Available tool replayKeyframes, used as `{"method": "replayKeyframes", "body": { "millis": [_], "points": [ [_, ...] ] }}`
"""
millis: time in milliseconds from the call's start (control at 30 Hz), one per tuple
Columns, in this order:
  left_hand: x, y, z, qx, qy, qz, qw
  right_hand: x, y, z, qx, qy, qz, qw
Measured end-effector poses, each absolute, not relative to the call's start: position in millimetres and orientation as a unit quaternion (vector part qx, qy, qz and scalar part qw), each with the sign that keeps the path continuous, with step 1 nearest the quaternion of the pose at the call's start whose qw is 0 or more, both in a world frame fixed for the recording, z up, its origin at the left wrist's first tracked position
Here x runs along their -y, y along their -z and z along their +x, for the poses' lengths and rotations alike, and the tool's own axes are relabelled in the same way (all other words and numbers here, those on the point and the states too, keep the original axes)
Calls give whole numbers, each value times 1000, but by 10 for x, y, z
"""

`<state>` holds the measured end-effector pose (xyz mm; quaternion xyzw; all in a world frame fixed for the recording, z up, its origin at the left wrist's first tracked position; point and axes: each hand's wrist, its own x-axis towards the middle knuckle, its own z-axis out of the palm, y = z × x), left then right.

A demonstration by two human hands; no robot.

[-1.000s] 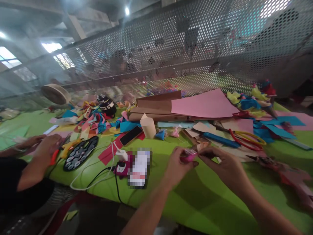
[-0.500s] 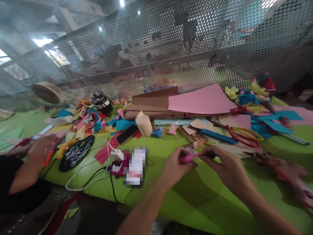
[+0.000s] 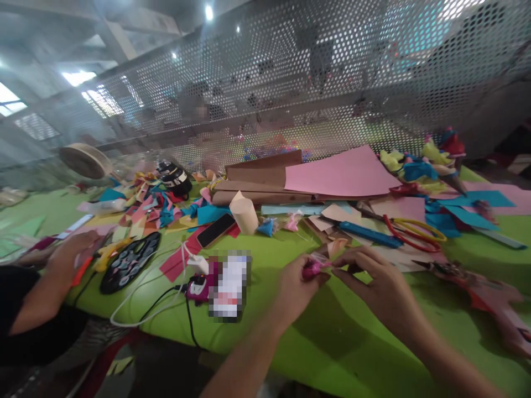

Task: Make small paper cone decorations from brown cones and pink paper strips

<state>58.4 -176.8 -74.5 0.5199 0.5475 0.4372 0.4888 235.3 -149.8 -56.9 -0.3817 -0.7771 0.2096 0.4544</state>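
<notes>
Over the green table, my left hand (image 3: 299,280) is closed around a small pink paper piece (image 3: 312,268) with a clear, shiny film or thread about it. The thumb and fingers of my right hand (image 3: 375,279) are pinched at the right end of that piece; exactly what lies between the tips is hard to see. Just beyond the hands is a peach paper scrap (image 3: 337,246). A blue folded paper piece (image 3: 266,226) and a pink one in clear film (image 3: 292,220) lie further back, beside a rolled paper tube (image 3: 244,213).
To my right lies a pink-handled tool (image 3: 489,301) with a pointed tip; scissors (image 3: 415,232) and a blue cutter (image 3: 370,234) are behind. Left are a phone (image 3: 229,287), power strip (image 3: 199,287) with cables, a black tray (image 3: 129,262) and another person's hand (image 3: 72,251).
The pink piece has turned slightly between my hands, and less of it shows toward the right fingertips. The view has shifted a little; things on the table stay where they were.
</notes>
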Motion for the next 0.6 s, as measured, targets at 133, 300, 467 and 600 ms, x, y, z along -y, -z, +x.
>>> {"method": "replayKeyframes", "body": {
  "millis": [133, 300, 467, 600],
  "points": [
    [1779, 713, 610, -548, -436, 520, 490, 1499, 580, 2345, 778, -197, -378, 461],
    [1794, 646, 635, -562, -431, 498, 501, 1534, 558, 2346, 789, -174, -355, 471],
    [1802, 659, 605, -555, -429, 504, 505, 1535, 476, 2369, 779, -236, -353, 461],
    [1820, 651, 587, -546, -420, 518, 507, 1506, 465, 2383, 748, -286, -390, 455]
  ]
}}
